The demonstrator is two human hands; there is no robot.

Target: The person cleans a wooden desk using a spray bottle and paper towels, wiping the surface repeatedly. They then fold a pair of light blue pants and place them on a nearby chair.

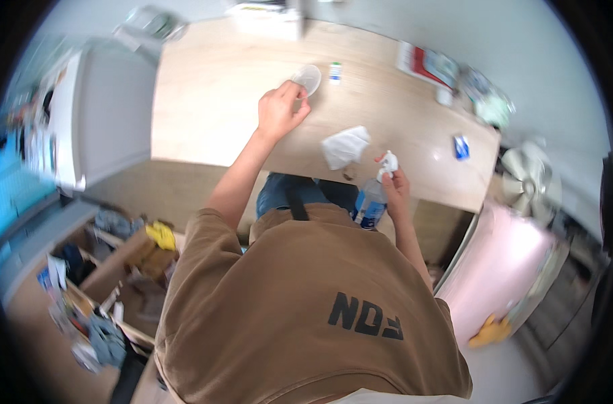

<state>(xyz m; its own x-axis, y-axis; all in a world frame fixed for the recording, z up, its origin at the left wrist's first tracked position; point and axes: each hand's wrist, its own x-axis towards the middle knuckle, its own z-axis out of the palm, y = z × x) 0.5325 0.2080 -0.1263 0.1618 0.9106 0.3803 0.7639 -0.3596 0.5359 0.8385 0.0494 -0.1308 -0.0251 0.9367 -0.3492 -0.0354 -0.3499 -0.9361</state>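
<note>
My left hand point(281, 111) reaches over the far part of the wooden table point(220, 96), its fingers pinching the rim of a round clear plastic lid or shallow cup point(310, 77). Just right of that piece, a small white container with a green end and blue marking point(335, 73) is on the tabletop. At the table's near edge my right hand point(398, 188) grips a spray bottle by its neck, below the white and red trigger head. The bottle's clear body point(371, 202) bears a blue label and hangs in front of the edge. A crumpled white tissue or cloth point(346, 147) lies between my hands.
A blue packet point(461, 147) lies toward the right end. Booklets point(427, 65) and bagged items point(490, 106) line the back right. A fan point(529, 184) stands beyond the right edge. A white box point(268, 20) sits at the back; filled boxes point(130, 267) stand lower left.
</note>
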